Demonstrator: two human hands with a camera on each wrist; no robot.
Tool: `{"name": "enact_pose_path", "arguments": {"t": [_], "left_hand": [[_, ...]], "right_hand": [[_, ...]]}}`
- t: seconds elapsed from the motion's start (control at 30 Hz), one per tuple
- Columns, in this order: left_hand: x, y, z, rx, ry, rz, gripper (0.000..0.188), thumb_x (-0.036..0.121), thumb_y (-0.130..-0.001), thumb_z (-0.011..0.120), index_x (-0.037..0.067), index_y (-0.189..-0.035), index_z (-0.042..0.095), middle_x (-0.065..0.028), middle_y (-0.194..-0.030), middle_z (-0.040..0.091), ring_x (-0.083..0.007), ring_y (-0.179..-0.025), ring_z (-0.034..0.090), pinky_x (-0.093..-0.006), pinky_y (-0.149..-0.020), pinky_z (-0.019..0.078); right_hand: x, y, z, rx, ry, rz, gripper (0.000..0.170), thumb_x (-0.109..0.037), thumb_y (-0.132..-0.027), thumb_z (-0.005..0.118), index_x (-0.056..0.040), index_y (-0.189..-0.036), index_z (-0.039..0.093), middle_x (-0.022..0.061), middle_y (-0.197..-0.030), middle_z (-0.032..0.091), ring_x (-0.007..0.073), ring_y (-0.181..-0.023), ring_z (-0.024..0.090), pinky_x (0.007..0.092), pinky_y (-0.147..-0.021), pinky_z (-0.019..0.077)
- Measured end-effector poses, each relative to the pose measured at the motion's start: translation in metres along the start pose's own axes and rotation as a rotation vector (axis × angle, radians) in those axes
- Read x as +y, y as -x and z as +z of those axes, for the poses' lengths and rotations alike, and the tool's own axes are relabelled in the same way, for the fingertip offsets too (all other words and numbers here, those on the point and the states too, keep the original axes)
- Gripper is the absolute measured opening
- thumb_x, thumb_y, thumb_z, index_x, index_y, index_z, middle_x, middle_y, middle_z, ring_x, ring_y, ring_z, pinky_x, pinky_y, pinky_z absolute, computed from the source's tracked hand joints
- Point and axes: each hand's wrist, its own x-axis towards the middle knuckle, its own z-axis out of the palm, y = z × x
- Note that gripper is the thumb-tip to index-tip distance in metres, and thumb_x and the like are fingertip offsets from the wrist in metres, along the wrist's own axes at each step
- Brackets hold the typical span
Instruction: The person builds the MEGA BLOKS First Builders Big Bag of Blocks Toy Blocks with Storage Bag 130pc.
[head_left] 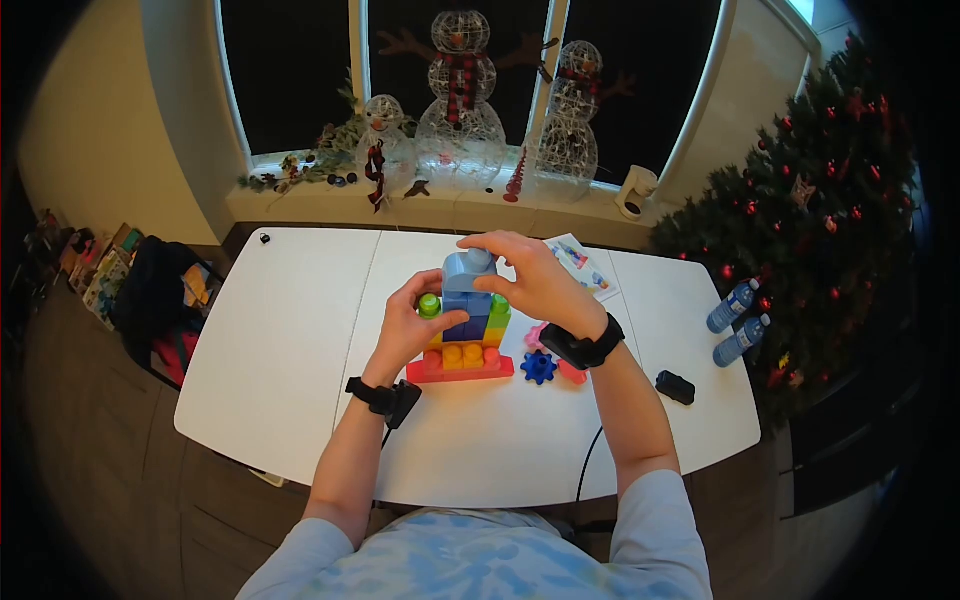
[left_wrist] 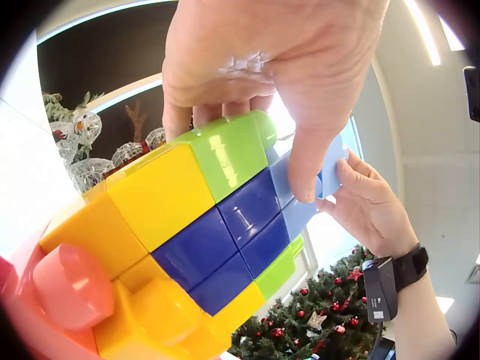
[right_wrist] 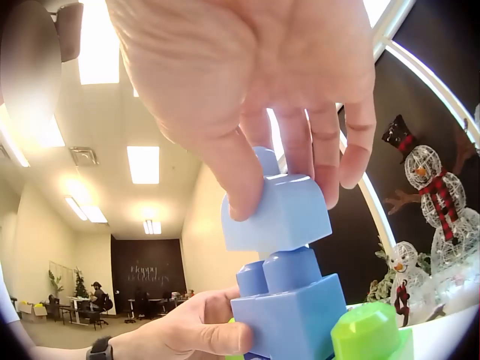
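A tower of toy building blocks stands on a red base plate [head_left: 440,374], with orange and yellow blocks low down, dark blue blocks [left_wrist: 240,217] in its middle and lime green blocks [right_wrist: 367,332] at the sides. My left hand [head_left: 405,325] grips the upper part, its thumb on the front and its fingers behind. Between thumb and fingers my right hand [head_left: 545,280] pinches a light blue block [right_wrist: 289,217] with a rounded top. In the right wrist view it sits right over the studs of a mid-blue block [right_wrist: 292,311], with part of those studs showing below it.
Right of the tower lie a dark blue gear [head_left: 538,367] and pink gear pieces [head_left: 572,372]. A printed sheet [head_left: 585,262] is behind them. Two water bottles [head_left: 740,340] and a black case [head_left: 676,387] are at the table's right. A decorated tree [head_left: 800,210] stands beyond.
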Motion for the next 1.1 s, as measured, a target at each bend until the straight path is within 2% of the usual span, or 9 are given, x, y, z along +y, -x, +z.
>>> {"name": "enact_pose_path", "arguments": {"t": [0.17,0.43,0.57,0.67,0.87,0.93,1.0,1.07,1.1], "left_hand": [[0.007,-0.004,0.006,0.023,0.026,0.024,0.062,0.005,-0.073,0.090,0.000,-0.129,0.062,-0.0100,-0.107,0.074,-0.0166,-0.101,0.068,-0.0314,-0.091,0.0539],[0.002,-0.006,0.010,0.061,0.000,0.023,0.060,0.007,-0.073,0.091,-0.001,-0.126,0.064,-0.0086,-0.103,0.073,-0.0151,-0.096,0.068,-0.0303,-0.088,0.0546],[0.003,-0.006,0.010,0.064,-0.002,0.015,0.058,0.007,-0.074,0.091,-0.002,-0.125,0.065,-0.0084,-0.103,0.073,-0.0147,-0.095,0.068,-0.0299,-0.088,0.0546],[0.003,-0.007,0.008,0.026,-0.035,-0.006,0.056,0.006,-0.075,0.089,-0.003,-0.125,0.064,-0.0104,-0.113,0.072,-0.0152,-0.100,0.069,-0.0300,-0.091,0.0564],[0.000,-0.008,0.006,-0.005,-0.034,0.005,0.052,0.007,-0.076,0.089,-0.003,-0.122,0.065,-0.0092,-0.110,0.072,-0.0138,-0.097,0.068,-0.0288,-0.088,0.0563],[-0.002,-0.008,0.006,-0.002,-0.029,-0.014,0.051,0.007,-0.077,0.089,-0.002,-0.120,0.066,-0.0081,-0.107,0.073,-0.0131,-0.095,0.068,-0.0287,-0.087,0.0560],[-0.001,-0.009,0.005,0.000,-0.073,-0.024,0.049,0.008,-0.077,0.089,-0.001,-0.120,0.066,-0.0078,-0.106,0.073,-0.0131,-0.094,0.068,-0.0289,-0.086,0.0559],[0.000,-0.008,0.004,-0.002,-0.118,-0.025,0.048,0.008,-0.077,0.089,0.000,-0.119,0.067,-0.0075,-0.105,0.073,-0.0131,-0.093,0.067,-0.0291,-0.086,0.0557],[0.000,-0.008,0.004,-0.005,-0.114,-0.034,0.047,0.008,-0.077,0.089,0.000,-0.118,0.067,-0.0073,-0.104,0.073,-0.0132,-0.093,0.068,-0.0293,-0.086,0.0557]], "right_hand": [[-0.002,0.001,0.007,-0.054,0.025,0.020,0.048,-0.007,-0.086,0.075,-0.0084,-0.133,0.065,0.0156,-0.114,0.070,0.0339,-0.105,0.066,0.0411,-0.090,0.0530],[0.004,0.004,0.017,0.002,0.028,-0.005,0.045,-0.007,-0.085,0.072,-0.0069,-0.129,0.066,0.0174,-0.106,0.067,0.0371,-0.096,0.067,0.0422,-0.084,0.0548],[0.005,0.005,0.018,-0.012,0.059,0.019,0.046,-0.005,-0.086,0.073,-0.0069,-0.132,0.066,0.0179,-0.108,0.068,0.0378,-0.099,0.067,0.0422,-0.087,0.0538],[0.007,0.006,0.020,0.011,0.065,-0.024,0.048,-0.007,-0.085,0.072,-0.0099,-0.133,0.064,0.0163,-0.102,0.065,0.0375,-0.095,0.065,0.0437,-0.082,0.0542],[0.008,0.019,0.016,-0.020,0.047,0.038,0.059,-0.015,-0.093,0.070,-0.0139,-0.149,0.053,0.0166,-0.117,0.067,0.0356,-0.110,0.063,0.0417,-0.093,0.0521],[0.020,0.035,0.000,0.140,-0.040,0.101,0.060,-0.021,-0.098,0.067,-0.0125,-0.154,0.047,0.0167,-0.128,0.067,0.0332,-0.120,0.062,0.0398,-0.099,0.0500],[0.037,0.054,-0.021,0.314,-0.086,0.282,0.055,-0.023,-0.099,0.067,-0.0087,-0.150,0.052,0.0166,-0.132,0.066,0.0315,-0.124,0.061,0.0388,-0.100,0.0494],[0.067,0.080,-0.041,0.364,0.054,0.446,0.048,-0.020,-0.095,0.070,-0.0070,-0.141,0.060,0.0168,-0.130,0.067,0.0329,-0.123,0.062,0.0399,-0.101,0.0496],[0.084,0.095,-0.047,0.368,0.059,0.449,0.048,-0.020,-0.095,0.070,-0.0070,-0.141,0.060,0.0168,-0.130,0.067,0.0329,-0.123,0.062,0.0399,-0.101,0.0496]]}}
